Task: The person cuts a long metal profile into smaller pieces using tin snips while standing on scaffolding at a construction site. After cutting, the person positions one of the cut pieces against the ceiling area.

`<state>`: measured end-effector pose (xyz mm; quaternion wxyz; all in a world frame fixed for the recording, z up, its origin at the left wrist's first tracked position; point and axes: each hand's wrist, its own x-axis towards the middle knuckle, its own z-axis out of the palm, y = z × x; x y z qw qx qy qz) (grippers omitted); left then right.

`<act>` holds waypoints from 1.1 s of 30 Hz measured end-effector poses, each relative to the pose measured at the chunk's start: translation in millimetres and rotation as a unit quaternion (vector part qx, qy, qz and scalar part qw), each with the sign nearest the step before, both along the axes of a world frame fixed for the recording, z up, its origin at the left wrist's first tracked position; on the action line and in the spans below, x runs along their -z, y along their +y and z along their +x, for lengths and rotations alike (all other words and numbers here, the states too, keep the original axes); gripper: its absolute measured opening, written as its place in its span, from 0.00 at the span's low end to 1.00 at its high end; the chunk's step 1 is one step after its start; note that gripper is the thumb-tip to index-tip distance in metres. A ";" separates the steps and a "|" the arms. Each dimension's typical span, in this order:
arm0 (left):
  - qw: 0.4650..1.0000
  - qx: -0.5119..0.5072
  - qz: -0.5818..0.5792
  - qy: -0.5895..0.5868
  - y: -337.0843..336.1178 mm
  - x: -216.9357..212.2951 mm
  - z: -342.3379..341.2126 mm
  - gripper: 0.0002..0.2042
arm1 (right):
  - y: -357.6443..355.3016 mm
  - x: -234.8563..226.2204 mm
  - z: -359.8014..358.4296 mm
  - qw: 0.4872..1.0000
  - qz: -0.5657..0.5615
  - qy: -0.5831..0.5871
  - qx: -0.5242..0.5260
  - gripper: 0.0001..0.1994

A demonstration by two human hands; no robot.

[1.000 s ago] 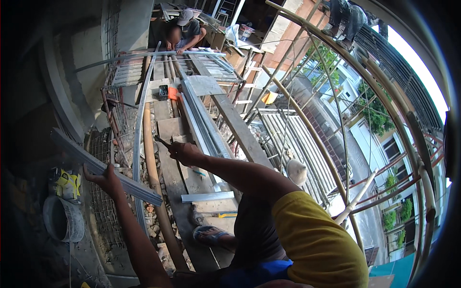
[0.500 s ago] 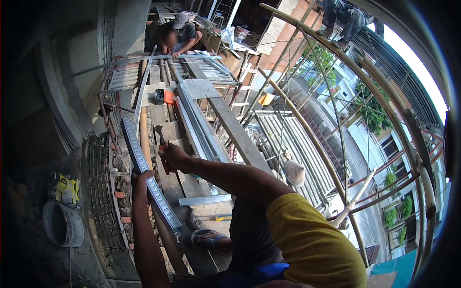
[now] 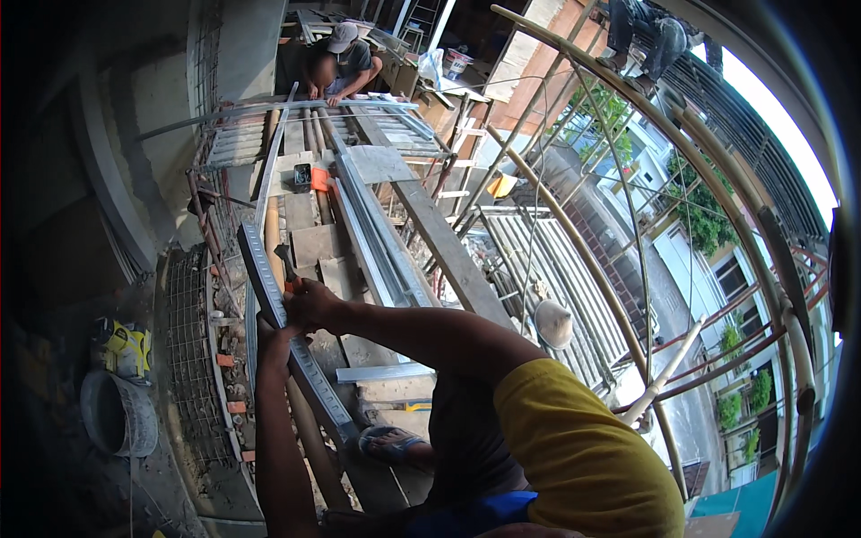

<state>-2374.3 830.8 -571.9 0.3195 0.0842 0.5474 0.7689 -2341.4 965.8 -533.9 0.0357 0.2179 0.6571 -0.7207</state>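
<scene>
A long perforated galvanized metal channel (image 3: 259,267) slants across the planks in front of me. My left hand (image 3: 273,345) is closed around its middle. My right hand (image 3: 311,305) is closed on the orange handles of a pair of tin snips (image 3: 285,260), whose dark jaws point away from me beside the channel's edge. Both hands are close together, and the right one partly hides the handles. Whether the jaws touch the metal cannot be made out. A short metal strip (image 3: 384,372) lies on the boards to the right of my hands.
Long metal profiles (image 3: 372,229) lie along the scaffold planks (image 3: 448,251). A small black box (image 3: 302,176) sits beside an orange piece (image 3: 319,179). A co-worker (image 3: 343,67) crouches at the far end. Bamboo poles (image 3: 574,233) edge a drop on the right; wire mesh (image 3: 193,359) and a bucket (image 3: 117,414) are left.
My right hand with the tin snips has moved left and slightly nearer, up against the channel and my left hand. The channel has shifted a little to the right.
</scene>
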 end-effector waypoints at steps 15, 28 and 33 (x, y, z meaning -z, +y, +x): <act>0.996 0.015 -0.068 0.051 -11.9 -10.9 -1.9 0.19 | 16.8 -5.5 4.4 0.987 0.116 -0.104 -0.042 0.16; 0.996 0.053 -0.051 0.042 -23.8 -7.6 -18.4 0.21 | 38.9 -21.0 20.6 0.967 -0.177 -0.025 -0.181 0.22; 0.997 0.060 0.013 0.038 -22.2 -24.6 -7.2 0.17 | 29.3 -27.6 19.5 0.953 -0.234 0.031 -0.188 0.19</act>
